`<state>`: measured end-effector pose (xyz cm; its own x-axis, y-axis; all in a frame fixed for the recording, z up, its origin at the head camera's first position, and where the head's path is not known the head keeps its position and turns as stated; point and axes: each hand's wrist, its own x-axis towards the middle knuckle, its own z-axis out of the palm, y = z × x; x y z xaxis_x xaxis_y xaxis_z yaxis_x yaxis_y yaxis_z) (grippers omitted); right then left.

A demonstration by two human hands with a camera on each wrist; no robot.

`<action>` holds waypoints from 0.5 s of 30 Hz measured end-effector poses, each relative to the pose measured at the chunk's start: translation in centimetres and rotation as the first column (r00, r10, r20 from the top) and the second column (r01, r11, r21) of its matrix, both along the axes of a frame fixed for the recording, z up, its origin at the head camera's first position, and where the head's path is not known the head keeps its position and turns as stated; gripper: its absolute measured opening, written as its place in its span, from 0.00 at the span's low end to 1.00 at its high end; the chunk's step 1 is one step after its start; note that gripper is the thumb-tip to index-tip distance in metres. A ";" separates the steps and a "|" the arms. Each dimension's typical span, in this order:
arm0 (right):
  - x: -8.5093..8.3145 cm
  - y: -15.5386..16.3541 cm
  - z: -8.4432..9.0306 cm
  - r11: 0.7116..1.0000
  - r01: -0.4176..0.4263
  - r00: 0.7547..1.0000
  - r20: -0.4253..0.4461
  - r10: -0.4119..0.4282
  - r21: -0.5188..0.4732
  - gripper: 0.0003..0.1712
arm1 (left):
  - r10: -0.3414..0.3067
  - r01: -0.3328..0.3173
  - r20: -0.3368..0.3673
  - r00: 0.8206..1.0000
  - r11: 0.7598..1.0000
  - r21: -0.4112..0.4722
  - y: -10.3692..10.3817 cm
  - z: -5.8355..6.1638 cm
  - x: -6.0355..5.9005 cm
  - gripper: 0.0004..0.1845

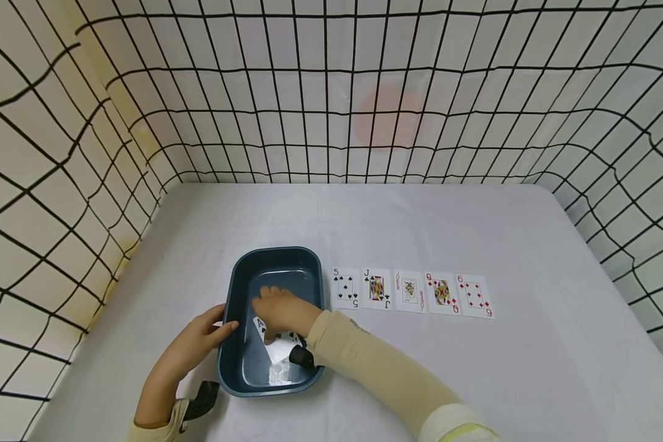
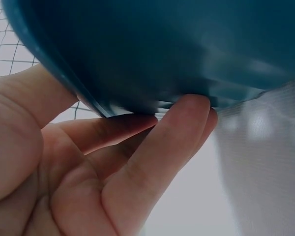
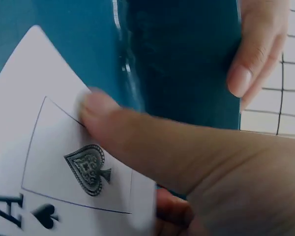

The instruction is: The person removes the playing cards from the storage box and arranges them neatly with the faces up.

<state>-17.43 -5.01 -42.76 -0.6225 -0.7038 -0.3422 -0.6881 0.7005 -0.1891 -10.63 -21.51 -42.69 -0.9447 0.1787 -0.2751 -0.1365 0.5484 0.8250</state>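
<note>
Right hand point(image 1: 279, 309) pinching ace of spades point(image 3: 64, 167) (inside blue tray point(image 1: 243, 270)), left hand point(image 1: 196, 341) gripping rim

Cards point(image 1: 411, 291) – 5, J, Joker, Q, 6, ace point(image 3: 64, 162) – A

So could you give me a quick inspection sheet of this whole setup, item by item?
Surface: white table, covered with cloth.
Job's things: blue tray near the front; ace of spades face up inside it, with other cards beneath, unclear how many.
Clutter: five cards in a face-up row right of the tray: 5 of spades, jack, joker, queen, 6 of diamonds.
Hands: left hand grips the tray's left rim; right hand is inside the tray, pinching the ace.
Cables: nothing seen.
Surroundings: white curtain with black grid on three sides.
</note>
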 end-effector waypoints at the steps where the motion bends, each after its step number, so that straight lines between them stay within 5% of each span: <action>1: -0.1 0.1 0.0 0.999 0.008 1.000 0.025 -0.008 -0.031 0.34 | -0.002 0.002 -0.003 1.000 1.000 -0.001 0.0 0.0 0.0 0.28; 7: -1.2 0.7 0.5 0.980 0.000 0.983 0.180 0.037 -0.199 0.16 | -0.012 0.012 -0.010 1.000 1.000 -0.006 0.0 0.0 0.0 0.27; 15: -2.5 2.9 2.1 0.911 0.083 0.946 0.321 0.056 -0.405 0.13 | -0.004 0.004 -0.006 1.000 1.000 -0.015 0.0 0.0 0.0 0.28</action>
<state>-19.92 -2.12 -40.63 -0.5394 -0.8160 -0.2079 -0.5331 0.5220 -0.6659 -10.61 -21.51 -42.70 -0.9456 0.1783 -0.2721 -0.1295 0.5611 0.8175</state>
